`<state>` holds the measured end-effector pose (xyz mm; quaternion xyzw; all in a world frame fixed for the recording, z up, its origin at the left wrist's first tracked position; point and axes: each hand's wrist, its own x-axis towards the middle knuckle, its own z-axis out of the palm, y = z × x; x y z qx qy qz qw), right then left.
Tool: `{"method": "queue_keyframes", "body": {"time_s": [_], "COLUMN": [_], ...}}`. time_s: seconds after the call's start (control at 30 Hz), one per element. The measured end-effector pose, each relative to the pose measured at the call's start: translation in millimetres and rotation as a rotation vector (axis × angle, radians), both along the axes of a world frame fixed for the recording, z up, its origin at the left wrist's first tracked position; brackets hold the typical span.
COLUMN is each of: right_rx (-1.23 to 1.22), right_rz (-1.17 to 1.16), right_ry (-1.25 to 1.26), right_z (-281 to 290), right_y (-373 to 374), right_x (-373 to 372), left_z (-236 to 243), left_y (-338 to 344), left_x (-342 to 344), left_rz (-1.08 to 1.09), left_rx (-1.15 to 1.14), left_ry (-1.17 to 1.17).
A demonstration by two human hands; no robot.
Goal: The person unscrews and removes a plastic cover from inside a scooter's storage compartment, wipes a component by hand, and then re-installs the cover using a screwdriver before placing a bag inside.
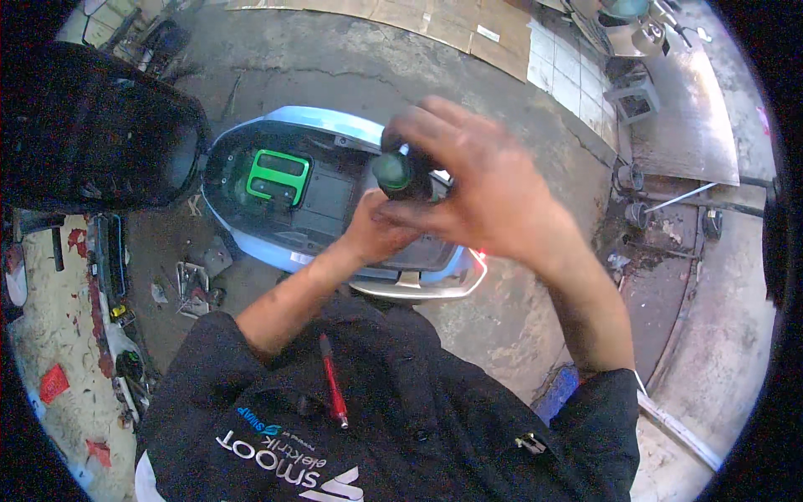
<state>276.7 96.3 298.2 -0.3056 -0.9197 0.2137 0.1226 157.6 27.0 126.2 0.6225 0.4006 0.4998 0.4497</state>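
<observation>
My right hand (pixel 481 171), slightly blurred, is wrapped round a black handheld tool with a rounded, green-rimmed end (pixel 393 173). The tool is seen nearly end-on, so its exact kind does not show. Just below it, my left hand (pixel 376 230) is closed, touching or very near the tool's lower part; its fingertips are partly hidden behind my right hand. Both hands are above the rear part of a light blue scooter (pixel 314 115) with its black storage compartment (pixel 330 197) uncovered. Inside that compartment sits a bright green handle frame (pixel 278 177).
The scooter's black seat (pixel 100 125) is tipped up at the left. A silver grab rail (pixel 418 291) and a lit red tail light (pixel 481 258) are at the rear. Cardboard (pixel 401 18) lies at the back, and a metal sheet (pixel 682 109) lies on the right.
</observation>
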Motion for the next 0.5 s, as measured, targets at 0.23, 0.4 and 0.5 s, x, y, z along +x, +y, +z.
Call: {"method": "queue_keyframes", "body": {"time_s": [0.23,0.4,0.5], "right_rx": [-0.361,-0.067,0.153], "right_rz": [0.217,-0.16,-0.236], "right_ry": [0.303,0.096,0.239], "right_z": [-7,-29,-40], "right_y": [-2,-32,-33], "right_x": [-9,0,-5], "left_z": [-49,-18,48], "left_y": [-19,-24,-28], "left_x": [12,7,-13], "left_rz": [-0.306,-0.162,-0.098], "left_rx": [-0.713,-0.17,-0.067], "left_ry": [-0.958,-0.324,-0.593]}}
